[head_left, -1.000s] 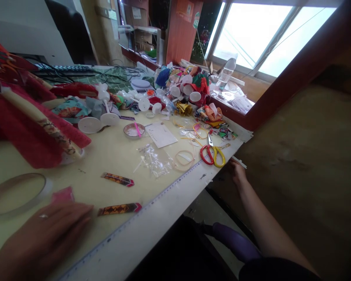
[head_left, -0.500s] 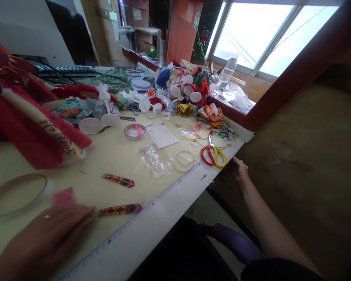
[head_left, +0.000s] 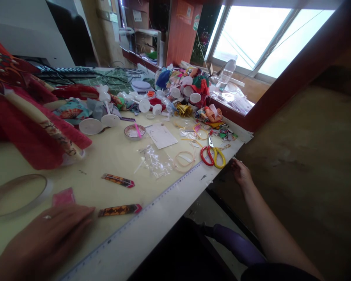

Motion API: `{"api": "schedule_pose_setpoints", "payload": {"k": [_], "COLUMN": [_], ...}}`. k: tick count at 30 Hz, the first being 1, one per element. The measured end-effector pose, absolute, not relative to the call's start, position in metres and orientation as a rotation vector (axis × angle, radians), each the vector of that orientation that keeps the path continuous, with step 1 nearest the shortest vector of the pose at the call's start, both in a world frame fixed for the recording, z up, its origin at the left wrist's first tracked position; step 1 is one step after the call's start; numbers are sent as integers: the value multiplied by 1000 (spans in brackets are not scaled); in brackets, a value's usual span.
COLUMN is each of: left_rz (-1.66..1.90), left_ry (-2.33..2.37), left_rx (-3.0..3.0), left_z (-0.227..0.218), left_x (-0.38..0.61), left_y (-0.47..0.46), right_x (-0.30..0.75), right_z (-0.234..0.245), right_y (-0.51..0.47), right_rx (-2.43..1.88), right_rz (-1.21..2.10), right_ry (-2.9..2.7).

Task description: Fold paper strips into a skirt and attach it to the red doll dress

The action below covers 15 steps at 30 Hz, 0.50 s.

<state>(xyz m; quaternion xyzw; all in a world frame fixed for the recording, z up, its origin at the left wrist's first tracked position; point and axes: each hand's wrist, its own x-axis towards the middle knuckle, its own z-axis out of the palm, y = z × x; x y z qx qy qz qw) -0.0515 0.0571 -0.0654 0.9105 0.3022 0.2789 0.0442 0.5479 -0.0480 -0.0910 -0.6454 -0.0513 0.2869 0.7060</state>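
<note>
My left hand point(head_left: 46, 238) lies flat on the cream table point(head_left: 111, 156) at the bottom left, fingers stretched out, a ring on one finger. Its fingertips are beside a pink scrap point(head_left: 63, 196) and a patterned strip with a red tip point(head_left: 119, 210). A second such strip point(head_left: 117, 180) lies farther in. My right hand point(head_left: 241, 172) reaches past the table's right edge, just below the red and yellow scissors point(head_left: 213, 155). I see only its back, and its fingers are too hidden to tell whether they hold anything.
A ruler point(head_left: 163, 195) runs along the table's front edge. Red fabric point(head_left: 32, 128) is heaped at the left, a clear tape ring point(head_left: 17, 194) lies near it, and white discs, plastic bags and colourful scraps crowd the back. A water bottle point(head_left: 226, 72) stands by the window.
My right hand has moved slightly down and right from the table edge. The white sliver that showed beside it earlier is out of sight now. My left hand has stayed put.
</note>
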Motion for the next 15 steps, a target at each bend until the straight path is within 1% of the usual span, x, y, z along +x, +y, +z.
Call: {"api": "schedule_pose_setpoints", "payload": {"k": [7,15], "left_rz": [897,915], "left_ry": [927,862], "left_rx": [2753,2770], "left_z": [-61,-59], "left_x": [-49,-47], "left_y": [56,58], "right_x": [547,545], "right_z": [-79,-48], "right_y": [-53,-47], "right_rx": [-1434,-1391], "right_rz": [568,476], "right_ry": [-124,-214]}}
